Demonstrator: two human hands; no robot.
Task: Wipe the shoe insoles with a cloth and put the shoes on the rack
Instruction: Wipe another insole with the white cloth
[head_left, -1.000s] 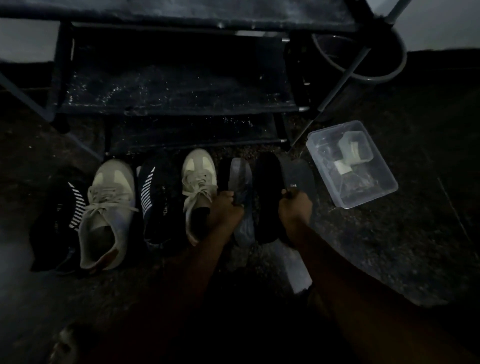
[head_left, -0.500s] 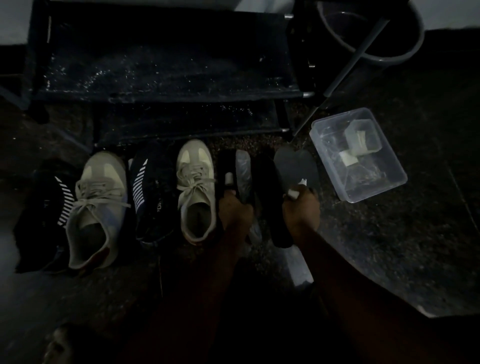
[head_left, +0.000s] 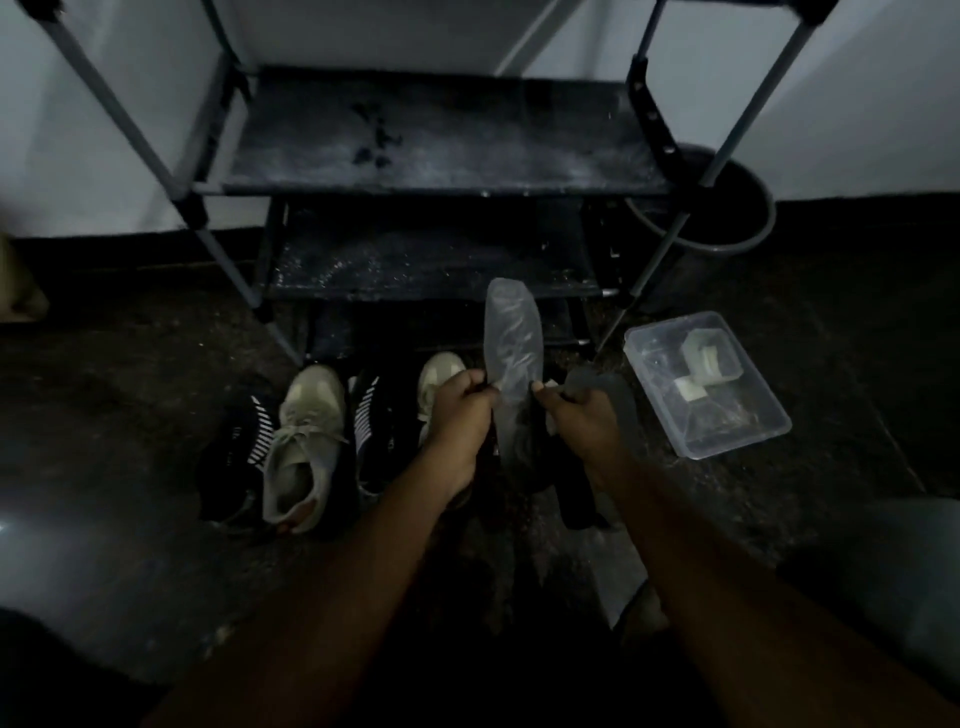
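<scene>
A pale grey insole (head_left: 511, 343) stands upright in front of the rack (head_left: 441, 135). My left hand (head_left: 460, 410) grips it at its lower left edge. My right hand (head_left: 587, 421) holds a small white cloth (head_left: 549, 385) against the insole's lower right edge, and a dark insole (head_left: 610, 395) sticks out behind its fingers. A black shoe (head_left: 524, 452) lies under both hands, mostly hidden. On the floor to the left stand a black striped shoe (head_left: 239, 447), a beige sneaker (head_left: 306, 441), a second striped shoe (head_left: 374, 426) and another beige sneaker (head_left: 439, 376).
A clear plastic box (head_left: 748, 415) with small items inside lies on the floor to the right. A dark bucket (head_left: 737, 208) stands behind the rack's right leg. The rack's two visible shelves are dusty and hold no shoes. The floor is dark and speckled.
The grey insole has come up out of the row of shoes and now stands upright. My head has tilted up, so more of the rack shows.
</scene>
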